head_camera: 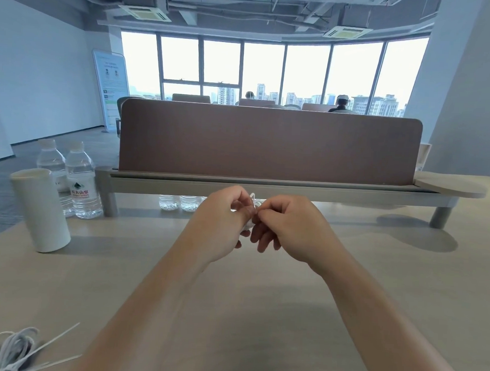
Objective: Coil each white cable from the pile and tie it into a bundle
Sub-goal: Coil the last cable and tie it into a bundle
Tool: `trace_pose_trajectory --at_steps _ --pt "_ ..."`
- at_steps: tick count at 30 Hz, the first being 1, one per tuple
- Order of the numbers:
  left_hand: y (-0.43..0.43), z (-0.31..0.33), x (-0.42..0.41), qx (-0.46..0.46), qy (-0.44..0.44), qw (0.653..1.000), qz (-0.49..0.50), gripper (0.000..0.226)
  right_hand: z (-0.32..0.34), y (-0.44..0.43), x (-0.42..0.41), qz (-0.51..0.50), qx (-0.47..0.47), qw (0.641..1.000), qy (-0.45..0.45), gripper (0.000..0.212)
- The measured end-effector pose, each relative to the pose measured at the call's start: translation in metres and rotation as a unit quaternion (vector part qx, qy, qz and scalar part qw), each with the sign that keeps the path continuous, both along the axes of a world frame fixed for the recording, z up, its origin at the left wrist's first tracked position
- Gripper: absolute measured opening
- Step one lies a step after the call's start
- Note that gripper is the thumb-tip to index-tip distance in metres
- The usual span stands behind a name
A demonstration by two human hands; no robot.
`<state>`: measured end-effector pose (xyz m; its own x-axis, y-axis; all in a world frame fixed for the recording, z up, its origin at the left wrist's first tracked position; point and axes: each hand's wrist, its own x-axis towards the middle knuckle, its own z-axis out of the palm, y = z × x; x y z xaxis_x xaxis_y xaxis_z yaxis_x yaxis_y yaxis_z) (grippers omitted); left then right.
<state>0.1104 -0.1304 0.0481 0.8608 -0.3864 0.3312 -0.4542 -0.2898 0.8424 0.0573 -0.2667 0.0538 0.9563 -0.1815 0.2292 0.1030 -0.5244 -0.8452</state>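
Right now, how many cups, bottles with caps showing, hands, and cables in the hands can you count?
White cup: 1
Water bottles with caps showing: 2
Hands (left hand, right hand): 2
White cable pinched between them: 1
Total: 6

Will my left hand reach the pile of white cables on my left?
Probably, once freed: left hand and right hand pinch a white cable; nothing blocks the pile of white cables.
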Motion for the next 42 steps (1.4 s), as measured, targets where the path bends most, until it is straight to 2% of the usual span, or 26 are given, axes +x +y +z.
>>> trace_pose_trajectory --at_steps 7,13,16,19,21,25,31,34,37,41,42 --pt "-0.002 0.001 -0.002 0.008 0.000 1.000 -0.003 0.014 0.000 0.001 -0.002 -0.045 -0.067 0.996 -0.028 0.024" --pt "-0.007 -0.005 0.000 -0.019 -0.036 0.999 0.020 0.013 -0.002 0.001 -0.001 -0.058 -0.003 0.997 -0.050 0.024" --pt "-0.006 -0.006 0.003 -0.005 -0.046 0.998 0.031 0.002 -0.003 0.001 0.000 -0.050 0.014 0.997 -0.058 0.021" --pt "-0.003 -0.005 0.004 0.062 -0.104 0.992 0.031 0.025 -0.003 0.000 0.000 -0.026 0.042 0.998 -0.041 0.020" --pt "-0.003 -0.004 0.003 0.058 -0.108 0.992 0.019 0.032 -0.002 -0.002 0.000 -0.004 0.054 0.998 -0.027 0.022" --pt "-0.003 -0.003 0.001 0.040 -0.107 0.993 -0.012 0.032 -0.002 -0.002 0.001 0.025 0.070 0.997 -0.014 0.027" --pt "0.000 -0.002 0.000 0.028 -0.101 0.994 -0.033 0.022 -0.008 0.000 0.005 0.010 0.090 0.995 -0.029 0.019" --pt "-0.003 -0.003 0.004 -0.029 -0.034 0.998 -0.042 0.018 -0.009 0.000 0.006 0.012 0.141 0.989 -0.050 0.017" --pt "-0.002 -0.005 0.008 -0.083 0.069 0.993 -0.054 0.027 -0.008 0.000 0.007 0.019 0.153 0.986 -0.070 0.022" --pt "0.005 -0.005 0.013 -0.119 0.169 0.976 -0.069 0.065 -0.010 0.000 0.009 0.023 0.142 0.986 -0.081 0.021" --pt "0.007 -0.004 0.013 -0.112 0.180 0.973 -0.089 0.061 -0.011 0.000 0.009 0.024 0.139 0.987 -0.081 0.020"
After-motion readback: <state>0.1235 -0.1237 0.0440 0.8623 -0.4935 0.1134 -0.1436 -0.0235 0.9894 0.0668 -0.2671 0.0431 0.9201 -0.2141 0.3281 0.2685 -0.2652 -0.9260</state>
